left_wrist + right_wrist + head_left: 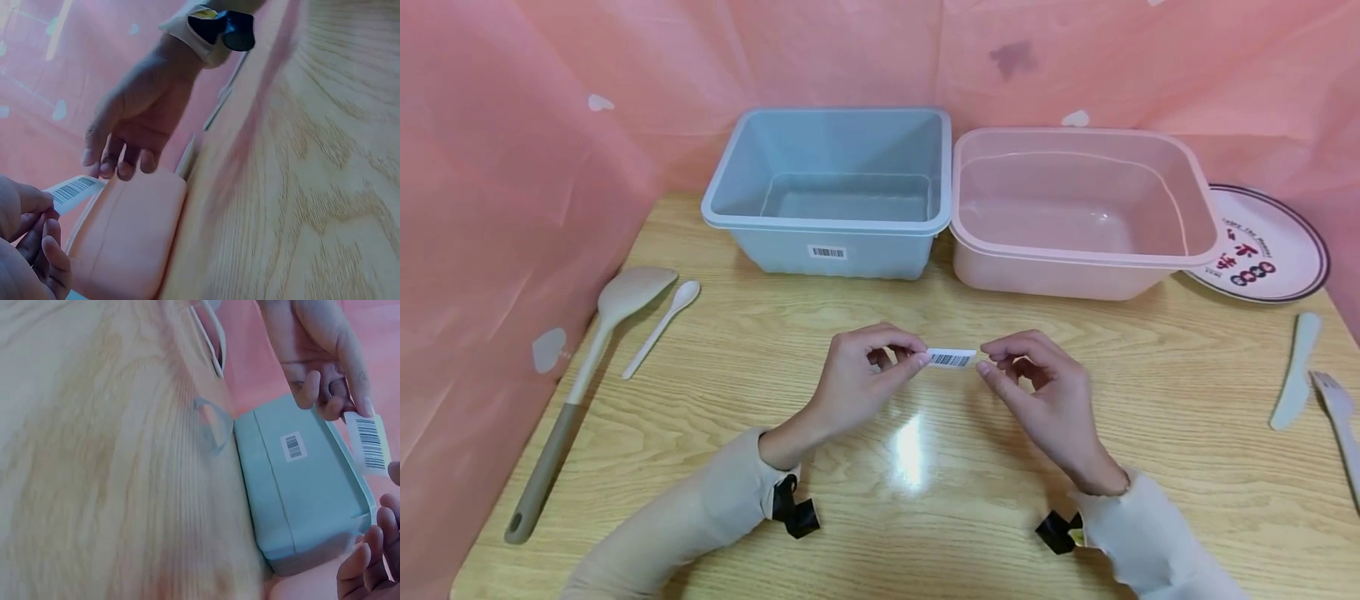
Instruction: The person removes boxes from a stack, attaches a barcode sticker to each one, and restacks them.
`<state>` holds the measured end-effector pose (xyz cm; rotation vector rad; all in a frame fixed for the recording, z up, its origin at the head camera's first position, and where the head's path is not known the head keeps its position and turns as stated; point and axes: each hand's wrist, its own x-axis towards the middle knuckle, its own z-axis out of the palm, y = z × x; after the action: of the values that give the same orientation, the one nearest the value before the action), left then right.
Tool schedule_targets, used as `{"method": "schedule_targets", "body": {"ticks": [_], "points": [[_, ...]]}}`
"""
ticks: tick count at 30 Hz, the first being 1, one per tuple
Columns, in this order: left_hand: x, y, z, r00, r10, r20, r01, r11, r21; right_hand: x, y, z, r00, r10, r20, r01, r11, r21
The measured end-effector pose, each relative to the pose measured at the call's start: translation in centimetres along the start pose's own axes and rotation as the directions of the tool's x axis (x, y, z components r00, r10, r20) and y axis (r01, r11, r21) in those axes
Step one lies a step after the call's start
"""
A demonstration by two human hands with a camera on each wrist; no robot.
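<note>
Centrally, above the wood-grained table (pixel 737 367), a small white rectangular barcode label (pixel 952 358), pinched at its left end by thumb and fingers of the left hand (pixel 868 371), presumably there to leave the bars uncovered. Just beside the right end, the right hand (pixel 1047 387), thumb and fingertips parted, apparently gripping nothing. Farther off, left, a blue rectangular plastic tub (pixel 880 254) with a similar barcode sticker (pixel 827 252) on its near wall; just right of it, a pink plastic tub (pixel 1045 279). At far right, a white round dark-rimmed plate (pixel 1292 229) with red and dark characters, not surely readable.
</note>
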<state>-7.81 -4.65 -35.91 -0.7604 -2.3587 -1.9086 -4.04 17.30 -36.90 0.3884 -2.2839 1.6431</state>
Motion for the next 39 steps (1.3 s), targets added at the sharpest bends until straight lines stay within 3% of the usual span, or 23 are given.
{"method": "schedule_targets", "body": {"ticks": [5,13,19,31,39], "points": [[0.2,0.0,0.3,0.999,-0.036,0.003,0.036,0.999,-0.028,-0.2,0.3,0.4,1.000,0.021,0.013,-0.022,0.999,0.034],[0.6,-0.4,0.8,0.997,-0.054,-0.051,0.057,0.997,0.053,-0.2,0.4,0.6,0.999,-0.037,-0.023,0.038,0.999,0.035],[1.1,-0.5,1.3,0.994,-0.054,-0.092,0.061,0.995,0.083,0.0,0.4,0.6,0.996,-0.071,-0.063,0.069,0.997,-0.026],[3.5,-0.1,3.9,0.996,-0.062,-0.071,0.066,0.996,0.055,0.1,1.0,-1.5,0.983,-0.075,-0.169,0.058,0.993,-0.103],[5.1,-0.4,6.4,0.995,-0.053,-0.089,0.059,0.996,0.069,0.3,1.6,-3.4,0.962,-0.122,-0.243,0.064,0.971,-0.232]]}}
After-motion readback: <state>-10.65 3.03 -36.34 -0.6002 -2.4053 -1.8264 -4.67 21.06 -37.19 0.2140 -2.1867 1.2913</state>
